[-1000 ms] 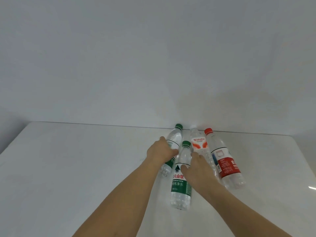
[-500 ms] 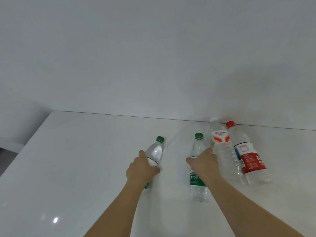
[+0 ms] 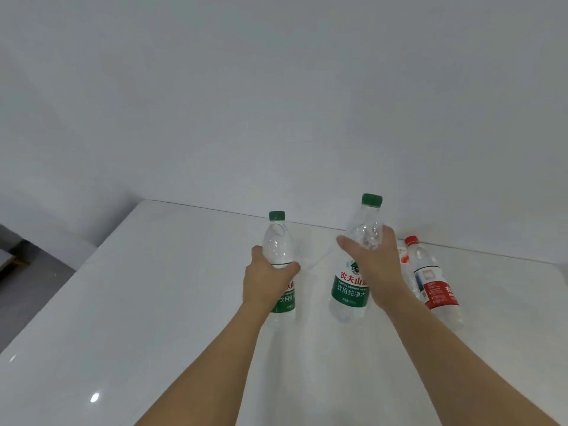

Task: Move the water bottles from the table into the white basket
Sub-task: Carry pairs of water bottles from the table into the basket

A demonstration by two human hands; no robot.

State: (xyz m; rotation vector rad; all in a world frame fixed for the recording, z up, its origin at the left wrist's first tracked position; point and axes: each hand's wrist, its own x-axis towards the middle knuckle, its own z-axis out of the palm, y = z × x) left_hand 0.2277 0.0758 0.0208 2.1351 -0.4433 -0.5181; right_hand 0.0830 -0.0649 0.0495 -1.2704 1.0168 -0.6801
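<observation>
At centre frame, above a glossy white worktop [image 3: 153, 302], a person's left hand [image 3: 266, 279] grips a green-capped water bottle [image 3: 278, 247] around its middle, covering part of the green label. Right of it, the right hand [image 3: 373, 265] wraps the shoulder of a second green-capped bottle [image 3: 350, 290], caps up. Behind the right wrist, a red-capped bottle [image 3: 435, 287] lies on the worktop near the far edge; another bottle with an orange-and-white label [image 3: 403, 256] is almost wholly hidden beside it. Both forearms are cut off at the lower edge.
</observation>
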